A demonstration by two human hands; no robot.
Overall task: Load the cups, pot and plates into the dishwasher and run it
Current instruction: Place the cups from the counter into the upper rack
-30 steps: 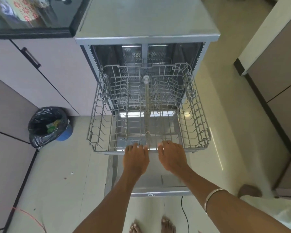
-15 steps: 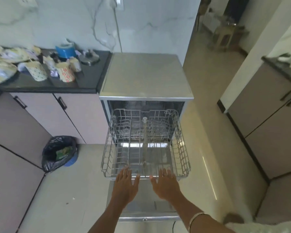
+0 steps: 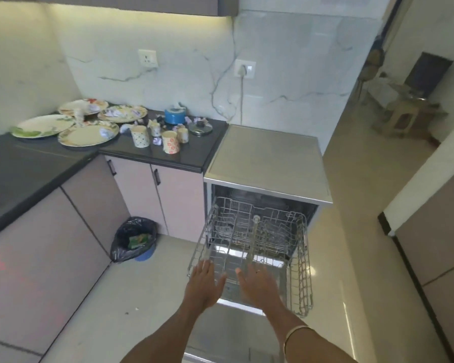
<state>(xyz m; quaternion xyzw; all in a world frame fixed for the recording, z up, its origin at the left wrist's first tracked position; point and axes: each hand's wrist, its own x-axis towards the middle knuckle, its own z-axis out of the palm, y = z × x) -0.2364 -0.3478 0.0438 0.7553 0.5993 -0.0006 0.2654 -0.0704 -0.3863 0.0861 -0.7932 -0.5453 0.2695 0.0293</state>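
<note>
The dishwasher (image 3: 268, 158) stands open with its empty wire rack (image 3: 303, 268) pulled out over the lowered door. My left hand (image 3: 203, 285) and my right hand (image 3: 257, 284) hover flat, fingers spread, just in front of the rack's front edge, holding nothing. On the dark counter (image 3: 192, 153) to the left sit several patterned plates (image 3: 88, 133), several cups (image 3: 171, 142), a blue pot (image 3: 175, 116) and a pot lid (image 3: 200, 127).
A bin lined with a black bag (image 3: 134, 239) stands on the floor left of the dishwasher. Cabinet doors (image 3: 168, 200) run under the counter. More cabinets (image 3: 435, 247) stand on the right, with pale open floor between. A cord hangs from a wall socket (image 3: 244, 69).
My hands let go of the rack's front edge and drew back, fingers spreading. My head lifted and turned left, bringing the counter with plates, cups and pot into view.
</note>
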